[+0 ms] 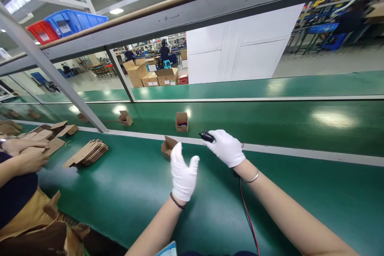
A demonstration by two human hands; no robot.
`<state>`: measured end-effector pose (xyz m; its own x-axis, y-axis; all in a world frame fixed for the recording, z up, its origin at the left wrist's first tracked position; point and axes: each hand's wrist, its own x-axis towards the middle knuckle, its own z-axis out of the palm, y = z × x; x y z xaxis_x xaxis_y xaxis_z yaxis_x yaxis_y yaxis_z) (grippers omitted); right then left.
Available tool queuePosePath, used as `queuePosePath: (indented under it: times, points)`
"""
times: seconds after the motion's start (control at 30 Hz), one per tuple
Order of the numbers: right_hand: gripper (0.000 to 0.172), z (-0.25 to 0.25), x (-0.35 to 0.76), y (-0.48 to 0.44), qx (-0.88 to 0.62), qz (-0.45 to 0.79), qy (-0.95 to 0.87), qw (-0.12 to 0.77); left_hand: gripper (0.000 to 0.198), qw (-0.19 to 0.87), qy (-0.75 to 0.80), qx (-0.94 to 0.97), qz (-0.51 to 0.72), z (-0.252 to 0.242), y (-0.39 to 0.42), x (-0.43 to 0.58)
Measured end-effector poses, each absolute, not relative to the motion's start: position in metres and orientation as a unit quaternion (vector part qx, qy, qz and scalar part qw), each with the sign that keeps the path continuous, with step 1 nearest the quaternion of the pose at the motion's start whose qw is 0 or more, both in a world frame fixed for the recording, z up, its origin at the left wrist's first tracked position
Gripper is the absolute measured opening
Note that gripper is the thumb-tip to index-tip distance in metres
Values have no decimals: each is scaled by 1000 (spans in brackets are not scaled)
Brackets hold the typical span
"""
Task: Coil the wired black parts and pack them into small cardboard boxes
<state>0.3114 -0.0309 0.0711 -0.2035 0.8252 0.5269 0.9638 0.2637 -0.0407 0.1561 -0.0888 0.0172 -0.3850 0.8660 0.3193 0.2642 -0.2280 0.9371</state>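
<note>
My right hand (226, 147), in a white glove, grips a small black cylindrical part (207, 136) whose narrow end points left. My left hand (183, 172), also gloved in white, has its thumb spread away from its fingers and holds nothing. Just behind its fingertips stands a small open cardboard box (168, 146); whether they touch I cannot tell. Another open carton (181, 122) with something dark inside sits on the green belt (270, 124) beyond. From under my right wrist a red and black cable (249, 218) runs down to the bottom edge.
More small cartons (125, 118) stand on the belt to the left. A stack of flat cardboard (88, 154) lies on the green bench (126, 192). At far left, a co-worker's hands (31, 156) handle cardboard. A slanted metal post (75, 100) and overhead shelf (168, 16) frame the bench.
</note>
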Motion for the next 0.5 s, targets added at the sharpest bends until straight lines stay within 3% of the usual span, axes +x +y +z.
queuePosePath:
  times: [0.07, 0.13, 0.3, 0.43, 0.5]
  points:
    - [37, 66, 297, -53, -526, -195, -786, 260, 73, 458, 460, 442, 620, 34, -87, 177]
    - [36, 66, 292, -70, -480, -184, -816, 263, 63, 527, 410, 356, 654, 45, -78, 181]
    - [28, 81, 307, -87, -454, -64, -870, 182, 46, 609, 275, 315, 674, 52, -64, 155]
    - [63, 83, 302, -92, -462, 94, -857, 209, 49, 634, 215, 317, 672, 53, -72, 149]
    - [55, 83, 297, -95, -464, 197, -846, 175, 52, 614, 229, 337, 677, 55, -74, 148]
